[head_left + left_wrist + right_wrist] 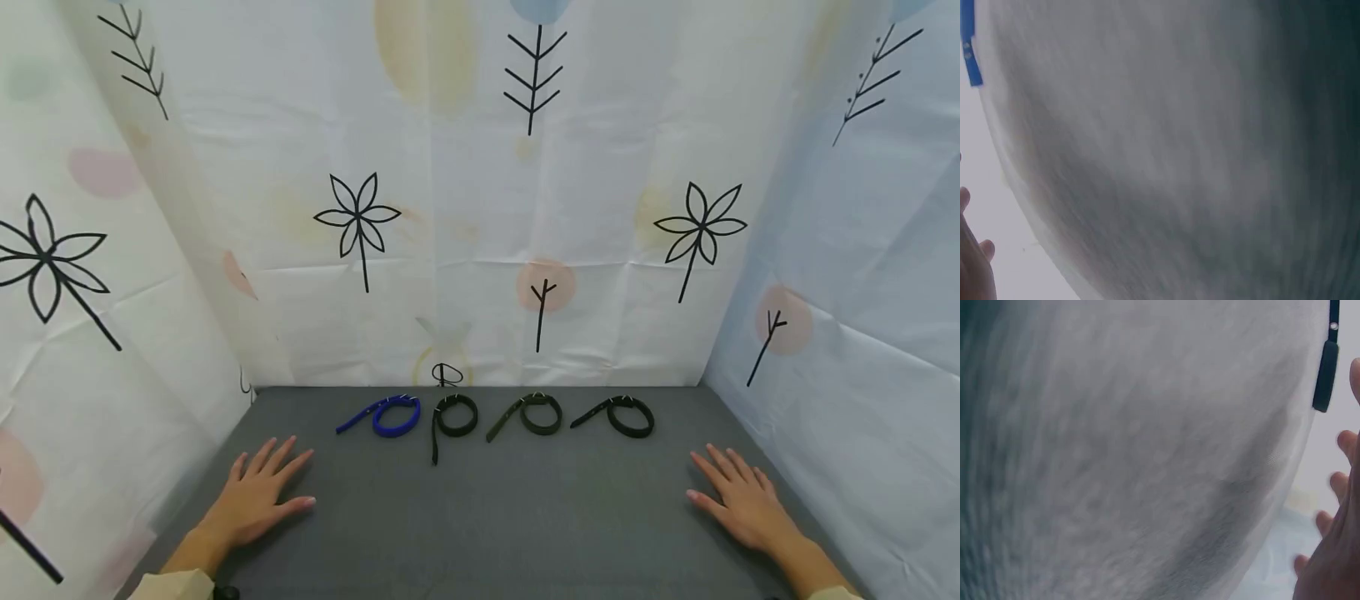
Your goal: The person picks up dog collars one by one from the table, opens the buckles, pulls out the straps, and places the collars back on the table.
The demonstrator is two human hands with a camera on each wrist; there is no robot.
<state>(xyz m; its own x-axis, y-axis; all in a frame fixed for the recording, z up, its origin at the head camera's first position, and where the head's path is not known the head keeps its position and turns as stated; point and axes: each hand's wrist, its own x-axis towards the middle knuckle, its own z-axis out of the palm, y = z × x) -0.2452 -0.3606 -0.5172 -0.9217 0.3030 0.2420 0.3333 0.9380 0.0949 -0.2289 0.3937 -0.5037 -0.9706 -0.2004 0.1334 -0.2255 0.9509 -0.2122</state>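
Observation:
My left hand (pixel 257 497) rests palm down on the left side of the grey table, fingers spread, holding nothing. On the right side my right hand (pixel 742 502) lies the same way, also bare. Between them, toward the back, buckled collars lie coiled in a row, each with a loose tail: a blue collar (pixel 377 421), a dark collar (pixel 438 417), an olive green collar (pixel 522 418) and a black collar (pixel 611 415). Neither hand touches one. The left wrist view catches the blue collar's tail (pixel 969 53); the right wrist view shows a black strap end (pixel 1326 378).
The grey table (pixel 480 517) ends at a pale cloth backdrop (pixel 480 208) printed with flowers and twigs. Cloth panels also stand on the left (pixel 172 358) and right (pixel 862 400), close beside the hands.

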